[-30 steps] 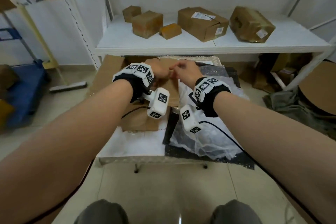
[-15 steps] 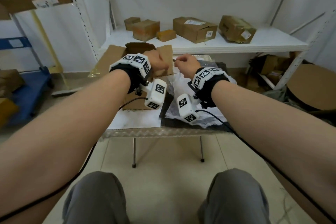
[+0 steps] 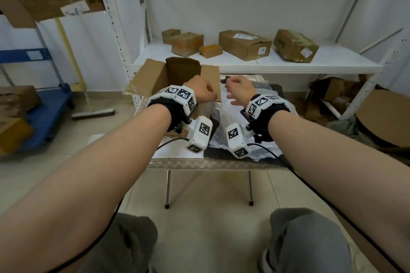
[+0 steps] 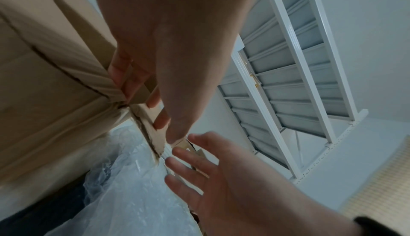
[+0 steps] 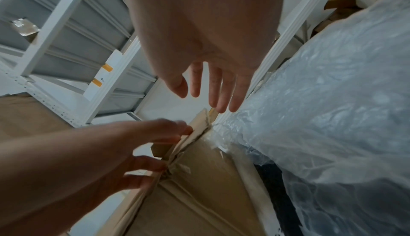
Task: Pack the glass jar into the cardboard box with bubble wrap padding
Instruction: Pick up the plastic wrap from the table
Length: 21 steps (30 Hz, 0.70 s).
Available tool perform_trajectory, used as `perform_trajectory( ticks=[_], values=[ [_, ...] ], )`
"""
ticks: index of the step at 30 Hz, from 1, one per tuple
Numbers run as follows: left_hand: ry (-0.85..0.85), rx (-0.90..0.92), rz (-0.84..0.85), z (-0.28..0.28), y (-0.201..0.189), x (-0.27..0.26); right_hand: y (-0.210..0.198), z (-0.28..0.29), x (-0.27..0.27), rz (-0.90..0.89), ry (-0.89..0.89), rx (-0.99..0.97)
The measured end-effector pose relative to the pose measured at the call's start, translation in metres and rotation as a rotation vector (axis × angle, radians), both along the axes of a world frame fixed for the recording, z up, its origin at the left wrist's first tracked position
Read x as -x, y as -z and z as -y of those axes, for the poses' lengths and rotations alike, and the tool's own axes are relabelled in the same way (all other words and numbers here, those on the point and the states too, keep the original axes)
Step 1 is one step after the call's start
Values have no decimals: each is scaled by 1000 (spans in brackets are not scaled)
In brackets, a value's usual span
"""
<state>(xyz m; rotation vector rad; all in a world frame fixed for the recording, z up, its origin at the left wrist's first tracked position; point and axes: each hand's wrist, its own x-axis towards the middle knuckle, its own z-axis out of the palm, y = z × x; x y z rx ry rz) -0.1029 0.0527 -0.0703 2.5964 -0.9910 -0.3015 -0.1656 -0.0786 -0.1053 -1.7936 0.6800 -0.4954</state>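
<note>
- The cardboard box was seen standing on the left part of the surface, its flaps raised and its mouth open towards the far side
- The right-hand flap of the box was held in the grip of the left hand: in the left wrist view the fingers were curled over the flap's edge, with the thumb pressed on its other face
- The right hand was held just beside that flap; in the wrist views its fingers were spread and nearly straight, and nothing was held in them
- The bubble wrap was found lying loose on the right part of the surface, touching the box's side and not yet placed inside
- The glass jar could not be made out in any view; whether it was hidden under the wrap could not be told
- The step in hand was judged to be the opening of the box, with padding and jar yet to be packed
- For the next move, the flap would need to be folded back and released, and the wrap taken up by the free right hand and laid into the box, without the light box being tipped
</note>
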Motion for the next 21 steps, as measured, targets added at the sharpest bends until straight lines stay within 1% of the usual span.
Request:
perform_trajectory(
  ticks=[5,8,10,13,15,18,21],
  values=[
    [-99,53,54,15,-7,-18,15,7,-26,112,44,-102],
    [-119,12,61,26,-16,-31,22,18,-44,146,31,-148],
    [-101,-30,62,30,-20,-33,25,30,-53,153,33,-181],
    [-25,-35,55,33,-22,-29,31,45,-62,152,55,-213],
    [-9,-32,35,33,-20,-27,36,51,-62,132,87,-211],
    [-26,-37,30,31,-14,-29,42,55,-57,80,134,-202],
    [-93,-29,12,31,-6,-35,41,57,-44,6,152,-163]
  ],
)
